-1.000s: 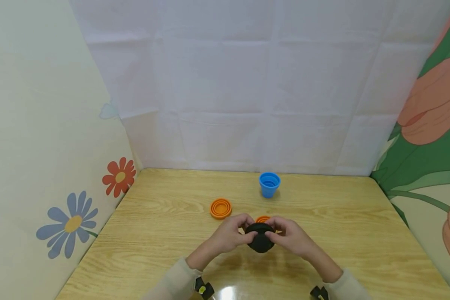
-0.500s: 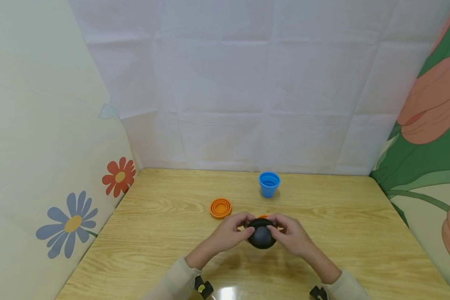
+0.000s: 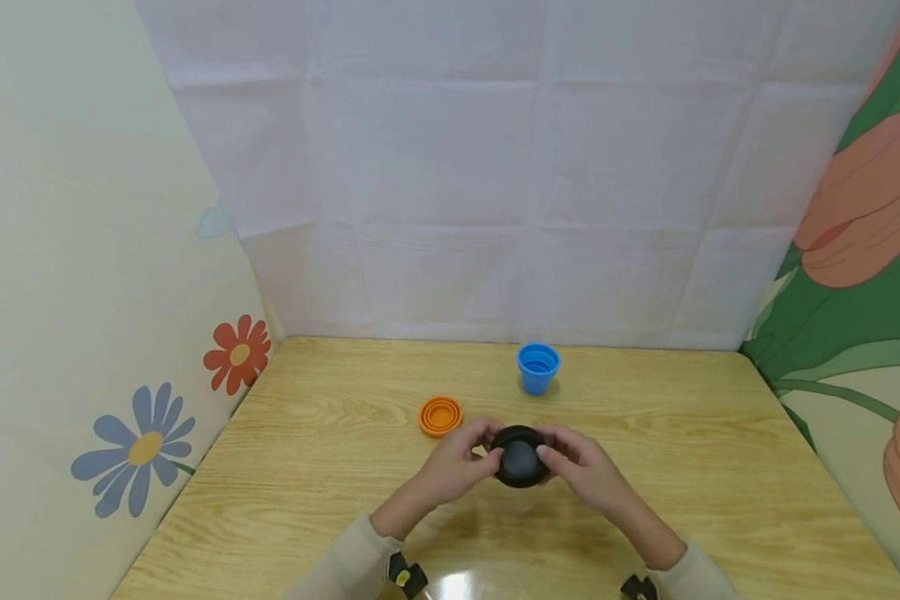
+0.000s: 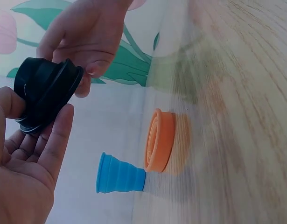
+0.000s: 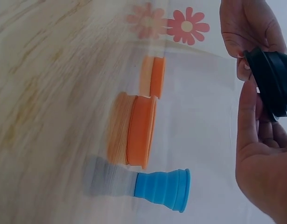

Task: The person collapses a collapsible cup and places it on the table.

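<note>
A black collapsible cup (image 3: 521, 460), partly folded, is held above the table between both hands. Its round, smooth end faces the head camera. My left hand (image 3: 456, 467) grips its left side with the thumb on the near face. On the other side, my right hand (image 3: 588, 475) pinches it with thumb and fingers. From the left wrist view, the cup (image 4: 45, 95) is tilted and shows stepped rings. Beyond the hands stand a blue cup (image 3: 537, 368), extended and upright, and a flattened orange cup (image 3: 441, 416). A second orange cup (image 5: 142, 130) shows in the right wrist view; the hands and black cup hide it from above.
The wooden table (image 3: 330, 467) meets a white cloth backdrop (image 3: 435, 167) behind the cups. Flower-printed panels (image 3: 135, 275) flank it at left and right. A glare spot (image 3: 455, 583) lies on the near edge.
Both hands have tipped the black cup, so its smooth end now turns up toward the head camera. It has risen slightly in view, covering the orange cup behind it.
</note>
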Motion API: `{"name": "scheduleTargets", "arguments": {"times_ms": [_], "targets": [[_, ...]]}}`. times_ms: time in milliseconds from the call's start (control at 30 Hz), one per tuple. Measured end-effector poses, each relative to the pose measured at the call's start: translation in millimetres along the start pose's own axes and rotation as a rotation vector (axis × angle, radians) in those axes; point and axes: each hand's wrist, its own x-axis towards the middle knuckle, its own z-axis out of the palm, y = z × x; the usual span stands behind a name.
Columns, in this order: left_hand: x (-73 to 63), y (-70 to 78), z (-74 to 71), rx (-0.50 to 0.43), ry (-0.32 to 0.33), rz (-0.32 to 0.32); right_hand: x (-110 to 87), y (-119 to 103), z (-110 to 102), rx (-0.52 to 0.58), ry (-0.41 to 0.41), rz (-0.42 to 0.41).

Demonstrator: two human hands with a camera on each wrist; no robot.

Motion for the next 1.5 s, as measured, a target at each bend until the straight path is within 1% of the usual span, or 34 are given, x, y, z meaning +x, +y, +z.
{"name": "scheduleTargets", "arguments": {"times_ms": [133, 300, 567, 733, 800, 900, 1000, 1100, 1167, 1267, 1333, 1500], "targets": [[-1.0, -1.4, -0.8, -0.021, 0.016, 0.013, -1.7, -0.5, -1.5, 0.076, -0.044, 0.008], [-2.4, -0.4, -1.8, -0.014, -0.001, -0.007, -3.7, -2.1, -2.5, 0.103, -0.062, -0.007], [0.9, 1.9, -0.4, -0.031, -0.108, -0.056, -2.3, -0.9, -2.8, 0.025, -0.065, -0.057], [1.6, 2.2, 0.0, -0.008, -0.140, -0.074, -1.3, -0.6, -2.2, 0.011, -0.064, -0.084], [1.1, 2.1, -0.1, -0.010, -0.138, -0.075, -1.1, -0.6, -1.8, -0.004, -0.051, -0.069], [0.4, 1.4, 0.1, -0.040, -0.121, -0.075, -1.5, -0.6, -1.7, -0.018, -0.023, -0.032], [-0.4, 1.3, -0.2, -0.081, -0.088, -0.091, -2.3, -1.8, -2.3, -0.003, -0.010, 0.006], [-1.0, 1.7, -0.6, -0.114, -0.062, -0.114, -2.5, -3.2, -2.7, 0.029, -0.017, 0.024], [-1.5, 1.2, -0.9, -0.118, -0.058, -0.117, -2.2, -3.6, -2.8, 0.035, -0.020, 0.022], [-1.6, 0.1, -0.9, -0.108, -0.057, -0.099, -1.7, -3.7, -2.8, 0.028, -0.017, 0.007], [-1.5, -0.4, -1.0, -0.088, -0.052, -0.087, -1.6, -3.9, -2.8, 0.026, -0.019, -0.012], [-1.3, 1.0, -1.3, -0.045, -0.043, -0.080, -0.6, -3.2, -2.2, 0.001, -0.034, -0.063]]}}
